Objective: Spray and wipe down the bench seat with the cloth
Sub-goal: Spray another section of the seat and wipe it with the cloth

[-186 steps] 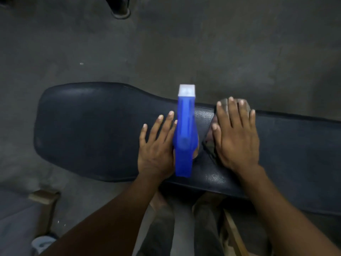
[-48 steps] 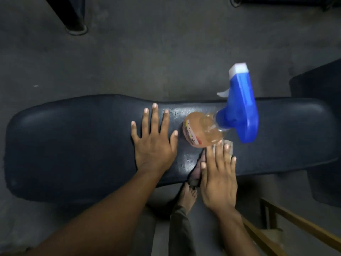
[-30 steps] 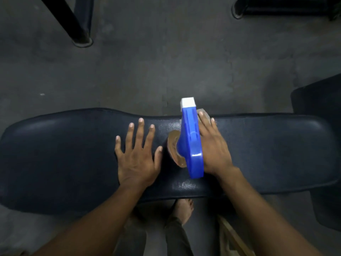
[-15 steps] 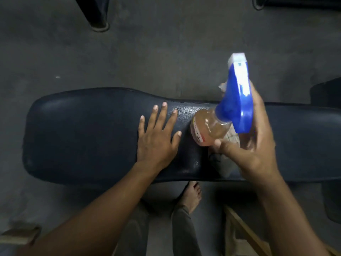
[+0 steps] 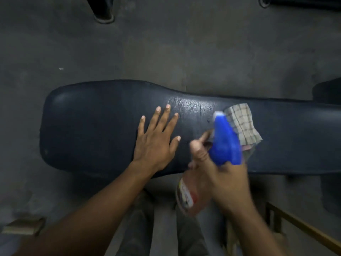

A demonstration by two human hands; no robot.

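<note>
Still at the spraying stage: right hand (image 5: 224, 180) gripping spray bottle (image 5: 224, 145) aimed at surface (image 5: 92, 126), left hand (image 5: 156, 139) flat and empty, cloth (image 5: 243, 124) lying unused near far edge, wiping undone.

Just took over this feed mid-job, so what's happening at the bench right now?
A person is cleaning a dark padded bench seat. The right hand holds a spray bottle with a blue trigger head, its nozzle aimed toward the seat. The left hand rests flat on the seat, fingers spread. A checked cloth lies on the seat just beyond the bottle, with no hand on it.
</note>
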